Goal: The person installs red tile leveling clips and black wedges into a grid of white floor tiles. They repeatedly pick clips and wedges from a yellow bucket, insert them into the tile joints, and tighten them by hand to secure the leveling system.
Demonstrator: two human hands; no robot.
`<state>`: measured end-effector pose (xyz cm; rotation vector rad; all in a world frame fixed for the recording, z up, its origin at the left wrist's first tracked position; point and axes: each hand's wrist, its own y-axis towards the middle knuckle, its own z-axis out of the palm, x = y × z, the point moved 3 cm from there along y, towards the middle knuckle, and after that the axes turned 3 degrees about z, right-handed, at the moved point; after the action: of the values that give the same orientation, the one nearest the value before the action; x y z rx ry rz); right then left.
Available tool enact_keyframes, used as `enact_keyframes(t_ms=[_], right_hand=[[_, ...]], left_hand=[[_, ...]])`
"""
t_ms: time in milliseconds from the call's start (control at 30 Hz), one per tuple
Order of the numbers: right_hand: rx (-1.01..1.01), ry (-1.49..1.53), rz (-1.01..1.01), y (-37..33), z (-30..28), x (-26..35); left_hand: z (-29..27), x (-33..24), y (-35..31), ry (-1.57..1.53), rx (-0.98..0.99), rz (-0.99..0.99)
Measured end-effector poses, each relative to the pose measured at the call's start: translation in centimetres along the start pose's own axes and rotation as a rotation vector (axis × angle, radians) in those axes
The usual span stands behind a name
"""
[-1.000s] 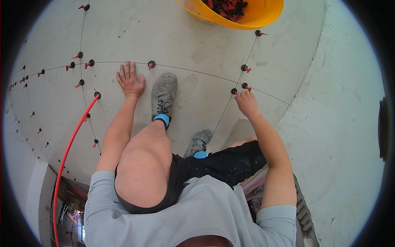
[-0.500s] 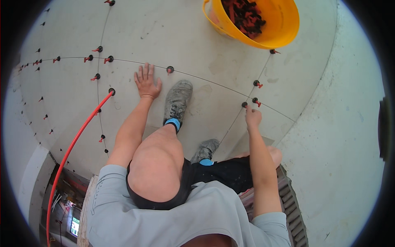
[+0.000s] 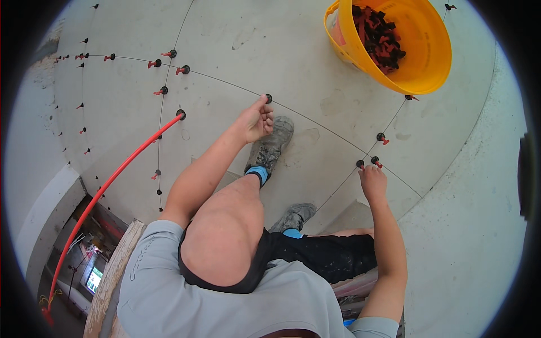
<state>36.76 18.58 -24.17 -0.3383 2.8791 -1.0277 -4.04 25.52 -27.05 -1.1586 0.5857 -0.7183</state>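
My left hand (image 3: 259,119) is closed, its thumb and fingertips on a black round tile leveling clip (image 3: 269,98) in the joint just beyond my left shoe. The clip's red handle is hidden by the fingers. Farther right, my right hand (image 3: 373,183) is closed, with its fingertips pinching at another tile leveling clip (image 3: 360,164) near where two joints cross. A neighbouring clip with a red T-handle (image 3: 376,163) sits right beside these fingertips. Both hands are low over the large pale tiles (image 3: 293,50).
A yellow bucket (image 3: 431,50) holding several red and black clips stands at the far right. More clips (image 3: 182,70) line the joints to the left. A red hose-like line (image 3: 112,180) curves from a black round piece to the lower left. My left shoe (image 3: 274,141) rests on the tiles.
My left hand has lifted from lying flat on the tile and moved right to the clip, its fingers now closed. My right hand stays at its clip. The whole view has shifted.
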Motion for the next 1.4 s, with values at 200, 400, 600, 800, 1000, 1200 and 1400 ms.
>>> enact_keyframes(t_ms=[200, 400, 600, 800, 1000, 1200, 1400], right_hand=[[0.011, 0.036, 0.017, -0.1, -0.1, 0.3], [0.001, 0.003, -0.030, 0.0, -0.2, 0.1], [0.024, 0.018, -0.036, -0.1, 0.1, 0.3], [-0.117, -0.013, -0.177, -0.7, 0.4, 0.0], [-0.096, -0.169, -0.285, -0.3, 2.2, -0.5], [-0.063, 0.175, 0.158, -0.9, 2.9, 0.1], [-0.181, 0.805, 1.138, -0.2, 6.0, 1.9]], left_hand=[[1.2, 0.9, 0.9, -0.301, -0.114, 0.017], [1.5, 0.8, 2.2, -0.169, -0.251, 0.143], [-0.9, 0.7, 3.9, 0.445, -0.491, 0.560], [-0.3, -4.1, 2.0, 1.735, -0.357, 0.751], [-1.3, -3.1, 1.3, 1.163, -0.305, 0.416], [-0.8, -3.1, 1.6, 1.275, -0.294, 0.474], [-0.4, -3.5, 1.3, 1.341, -0.283, 0.429]])
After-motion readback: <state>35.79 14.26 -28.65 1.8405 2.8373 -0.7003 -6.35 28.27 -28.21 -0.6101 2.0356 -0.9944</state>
